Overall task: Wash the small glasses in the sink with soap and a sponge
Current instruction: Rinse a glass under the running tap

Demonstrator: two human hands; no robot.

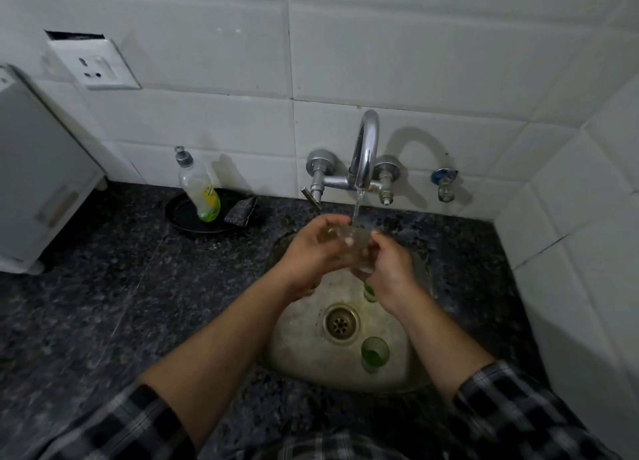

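A small clear glass [352, 243] is held over the sink [301, 359] under the running stream from the chrome tap [364, 148]. My left hand [311, 252] curls round its left side and my right hand [387, 273] grips it from the right. Two more small glasses with green bottoms stand in the basin: one [375, 352] right of the drain [341, 323], the other [369, 292] partly hidden under my right hand. A dark sponge [240, 212] lies on a black plate [183, 214] beside a soap bottle [200, 190] with green liquid.
Dark speckled stone counter [121, 286] surrounds the sink. A white appliance [38, 183] stands at the far left. White tiled walls close in behind and on the right, with a socket [95, 67] on the wall and a small blue-capped valve [445, 183].
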